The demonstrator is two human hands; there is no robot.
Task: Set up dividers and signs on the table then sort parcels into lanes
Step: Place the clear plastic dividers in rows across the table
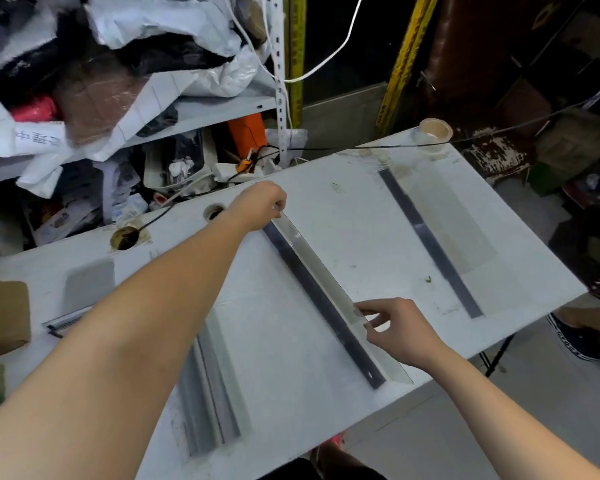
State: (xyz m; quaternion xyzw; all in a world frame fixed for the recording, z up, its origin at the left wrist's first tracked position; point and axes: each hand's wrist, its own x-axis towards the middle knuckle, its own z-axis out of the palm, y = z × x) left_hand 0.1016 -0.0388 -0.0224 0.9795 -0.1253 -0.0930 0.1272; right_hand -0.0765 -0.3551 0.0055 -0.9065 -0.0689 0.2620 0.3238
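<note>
A clear acrylic divider [321, 271] with a dark base strip stands on edge across the middle of the white table [361, 237]. My left hand [260, 206] pinches its far top corner. My right hand [399, 327] pinches its top edge near the front end. A second clear divider [433, 244] with a dark strip stands to the right, apart from both hands. More divider pieces [210, 386] lie flat at the table's front left. No parcel lies in the lanes.
A roll of clear tape [435, 135] sits at the table's far right corner under a black cable. A cardboard box [0, 313] is at the left edge. Shelves [201, 114] piled with bags stand behind. Someone's shoe [575, 337] shows at right.
</note>
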